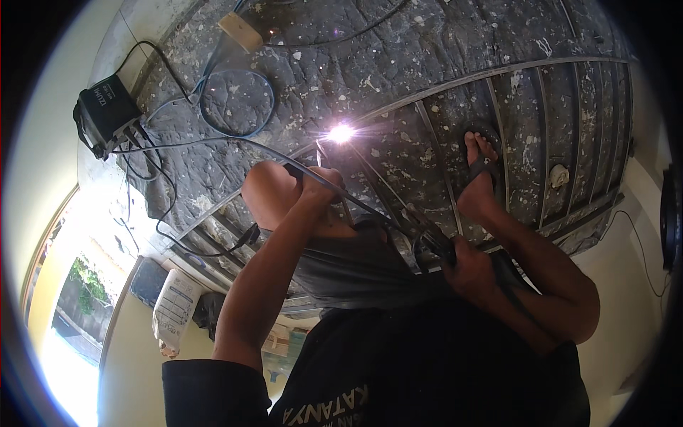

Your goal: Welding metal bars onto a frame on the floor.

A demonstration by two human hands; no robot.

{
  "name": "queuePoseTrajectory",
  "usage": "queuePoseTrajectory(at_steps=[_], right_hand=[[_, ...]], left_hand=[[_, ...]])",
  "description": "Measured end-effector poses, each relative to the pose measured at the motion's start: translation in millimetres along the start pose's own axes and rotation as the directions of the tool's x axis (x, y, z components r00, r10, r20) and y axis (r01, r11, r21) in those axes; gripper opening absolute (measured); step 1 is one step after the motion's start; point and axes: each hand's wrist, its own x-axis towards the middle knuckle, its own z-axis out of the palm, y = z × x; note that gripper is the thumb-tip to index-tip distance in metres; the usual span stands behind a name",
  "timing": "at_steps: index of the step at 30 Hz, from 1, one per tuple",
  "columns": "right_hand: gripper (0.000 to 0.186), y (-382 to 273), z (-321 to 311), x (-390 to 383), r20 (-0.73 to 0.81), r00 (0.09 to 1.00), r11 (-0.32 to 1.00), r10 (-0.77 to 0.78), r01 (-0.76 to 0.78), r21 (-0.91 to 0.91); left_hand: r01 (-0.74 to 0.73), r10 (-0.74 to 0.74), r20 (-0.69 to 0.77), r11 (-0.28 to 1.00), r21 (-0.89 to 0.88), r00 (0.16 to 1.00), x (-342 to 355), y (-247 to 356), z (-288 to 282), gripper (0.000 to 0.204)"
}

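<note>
A bright welding arc (341, 133) glares on the curved rail of a metal grille (491, 73), hiding the joint there. My right hand (469, 269) is closed around an electrode holder (430, 238), whose thin electrode (384, 183) reaches up-left to the arc. Just below the arc, my left hand (321, 186) wraps round a thin metal bar (319, 151) of the grille, beside my bent knee. A thick grey cable (270, 149) passes over the left hand toward the holder.
On the left stands a black welding machine (108, 114) with several cables. A coiled blue cable (238, 135) and a wooden block (240, 32) lie on the paint-spattered dark sheet (313, 78). My sandalled foot (478, 192) rests between grille bars. A white bag (175, 307) is at lower left.
</note>
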Motion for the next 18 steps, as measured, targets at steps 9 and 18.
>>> queuePoseTrajectory(at_steps=[9,18], right_hand=[[0.031,2,0,1,-0.083,0.986,0.988,-0.147,0.150,0.040],[0.034,-1,-2,1,0.051,0.995,0.997,0.081,-0.082,0.009]], left_hand=[[0.014,-0.014,-0.014,0.998,-0.055,1.000,-2,0,-3,0.022],[0.022,-0.034,0.110,0.994,0.105,0.993,-12,15,-31,0.026]])
